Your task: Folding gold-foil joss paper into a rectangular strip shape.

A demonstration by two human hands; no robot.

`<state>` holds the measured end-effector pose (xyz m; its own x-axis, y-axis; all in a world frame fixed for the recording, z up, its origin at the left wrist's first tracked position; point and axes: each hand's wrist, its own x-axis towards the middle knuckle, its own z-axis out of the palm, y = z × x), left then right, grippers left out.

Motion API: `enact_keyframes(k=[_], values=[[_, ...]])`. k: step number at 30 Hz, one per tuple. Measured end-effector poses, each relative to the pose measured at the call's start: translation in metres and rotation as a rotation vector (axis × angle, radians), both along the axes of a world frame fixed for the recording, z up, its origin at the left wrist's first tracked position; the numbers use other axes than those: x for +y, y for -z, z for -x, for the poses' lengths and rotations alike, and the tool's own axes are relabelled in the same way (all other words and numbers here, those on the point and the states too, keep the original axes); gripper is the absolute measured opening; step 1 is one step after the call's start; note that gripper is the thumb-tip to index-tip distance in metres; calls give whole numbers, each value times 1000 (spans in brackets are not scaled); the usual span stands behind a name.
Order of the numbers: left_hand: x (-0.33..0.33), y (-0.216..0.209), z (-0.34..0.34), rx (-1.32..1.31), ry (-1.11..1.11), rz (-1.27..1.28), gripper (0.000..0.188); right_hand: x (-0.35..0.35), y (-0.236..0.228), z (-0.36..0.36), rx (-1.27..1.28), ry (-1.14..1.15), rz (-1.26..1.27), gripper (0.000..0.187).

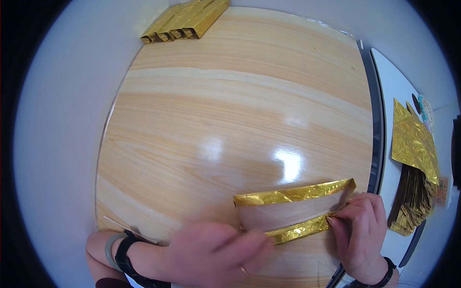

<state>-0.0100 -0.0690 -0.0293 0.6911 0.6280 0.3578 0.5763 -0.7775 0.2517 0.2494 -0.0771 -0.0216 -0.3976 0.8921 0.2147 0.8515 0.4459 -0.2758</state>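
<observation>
A sheet of gold foil paper (293, 197) lies near the table's front edge. Its far and near edges are folded inward as shiny gold strips, with a pale, dull face between them. At the sheet's right end, my right hand (360, 230) pinches the near strip between thumb and fingers. My left hand (216, 252) is at the near left corner, partly over the near strip. Motion smears its fingers, so whether they grip the paper cannot be seen.
Several folded gold paper pieces (185, 21) sit at the far left corner. On a white surface (391, 72) to the right, beyond a dark edge strip, lies a stack of gold foil sheets (413, 139). White walls (67, 125) border the wooden table (230, 110).
</observation>
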Motion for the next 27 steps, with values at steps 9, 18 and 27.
enact_keyframes(k=[9,18,27], values=[[6,1,-2,240,326,-388,29,2,-1,-2,-49,4,-34,30],[-16,7,1,442,301,-412,40,-7,-15,-6,-225,-197,-223,31],[-15,4,-2,360,278,-264,41,-23,-8,5,-151,-217,-111,30]])
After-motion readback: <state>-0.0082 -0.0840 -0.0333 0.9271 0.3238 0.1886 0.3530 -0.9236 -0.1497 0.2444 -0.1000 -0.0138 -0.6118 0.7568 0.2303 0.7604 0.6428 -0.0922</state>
